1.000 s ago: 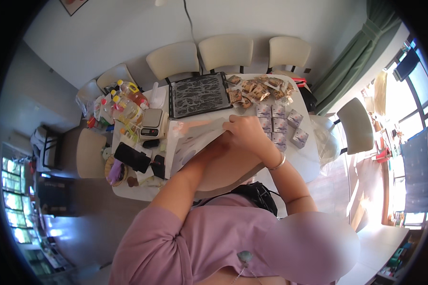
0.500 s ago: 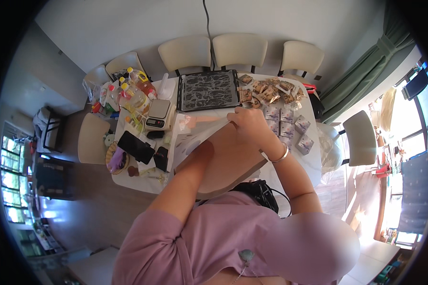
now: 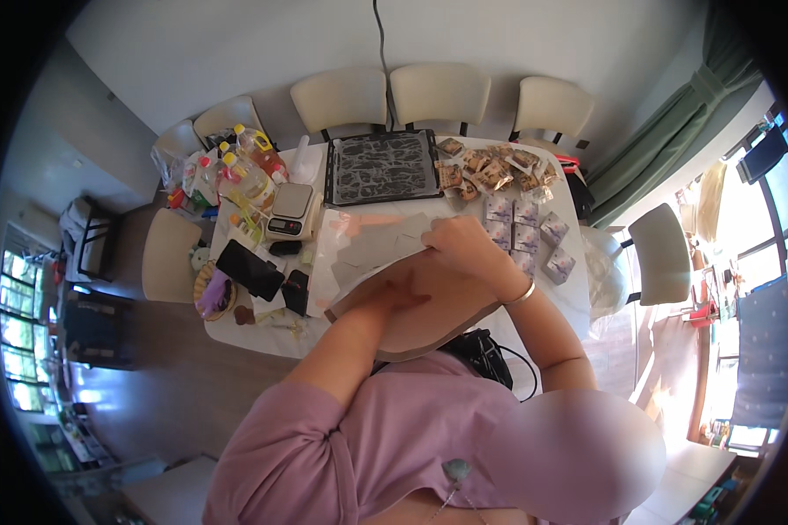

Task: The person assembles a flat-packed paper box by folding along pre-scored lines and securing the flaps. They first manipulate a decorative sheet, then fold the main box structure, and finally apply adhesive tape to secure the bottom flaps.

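A large paper bag [image 3: 451, 306], brown on its inner face and pale grey outside, stands tilted with its mouth toward me at the near edge of the table. My right hand [image 3: 468, 245] is closed on the bag's upper rim, a bracelet around the wrist. Inside the mouth is my left hand [image 3: 404, 291], its fingers apart against the brown inner face and nothing visible in them. Some of the left fingers are dim in the bag's shade. Under and behind the bag a pale sheet with pinkish-orange marks [image 3: 346, 225] lies on the white table.
A black baking tray [image 3: 383, 166] lies at the back. Wrapped snacks [image 3: 495, 166] and small patterned boxes [image 3: 525, 236] sit to the right. Leftward are a kitchen scale [image 3: 291, 212], bottles [image 3: 249, 179], a phone [image 3: 249, 269] and a basket [image 3: 214, 293]. Chairs [image 3: 337, 96] surround the table.
My left hand has come into view inside the bag, farther from the table's left side. The bag has tilted, its grey outer face now showing, and my right hand has shifted slightly nearer me.
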Demonstrator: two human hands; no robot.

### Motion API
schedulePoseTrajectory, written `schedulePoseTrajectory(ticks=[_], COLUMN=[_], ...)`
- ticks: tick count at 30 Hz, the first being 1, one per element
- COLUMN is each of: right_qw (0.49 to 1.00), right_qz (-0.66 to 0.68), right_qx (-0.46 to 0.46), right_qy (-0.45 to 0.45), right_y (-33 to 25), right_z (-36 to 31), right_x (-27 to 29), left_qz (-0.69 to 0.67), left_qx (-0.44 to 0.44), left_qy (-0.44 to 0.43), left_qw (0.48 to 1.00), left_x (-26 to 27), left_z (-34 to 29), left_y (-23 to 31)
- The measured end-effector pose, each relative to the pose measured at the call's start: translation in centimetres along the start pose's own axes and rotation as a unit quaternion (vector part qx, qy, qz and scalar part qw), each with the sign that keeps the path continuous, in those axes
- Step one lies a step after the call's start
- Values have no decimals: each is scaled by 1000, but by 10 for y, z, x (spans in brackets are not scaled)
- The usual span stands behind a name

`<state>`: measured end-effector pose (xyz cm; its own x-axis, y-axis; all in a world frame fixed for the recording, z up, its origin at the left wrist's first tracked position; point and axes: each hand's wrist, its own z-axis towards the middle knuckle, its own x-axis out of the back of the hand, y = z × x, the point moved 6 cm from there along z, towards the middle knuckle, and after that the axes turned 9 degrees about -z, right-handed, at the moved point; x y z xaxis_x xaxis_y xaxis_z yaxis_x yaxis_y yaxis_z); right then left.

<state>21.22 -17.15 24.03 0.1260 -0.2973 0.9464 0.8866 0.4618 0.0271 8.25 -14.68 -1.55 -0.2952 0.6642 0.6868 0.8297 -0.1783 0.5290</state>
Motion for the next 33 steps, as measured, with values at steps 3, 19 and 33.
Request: schedulePoseTrajectory(ticks=[3,19,33], right_qw=[1000,986,975], right_qz=[4,114,53], right_qx=[6,-6,-213], right_qy=[-28,-122,46], right_y=[1,54,72], right_z=[-1,29,20], right_x=[0,-14,57], left_qz=[-2,372,149], left_qx=[2,-194,-228], left_qy=[11,-303,86], left_qw=[1000,856,958], left_x=[6,75,202], left_z=[-5,-69,-46], left_y=[1,188,86])
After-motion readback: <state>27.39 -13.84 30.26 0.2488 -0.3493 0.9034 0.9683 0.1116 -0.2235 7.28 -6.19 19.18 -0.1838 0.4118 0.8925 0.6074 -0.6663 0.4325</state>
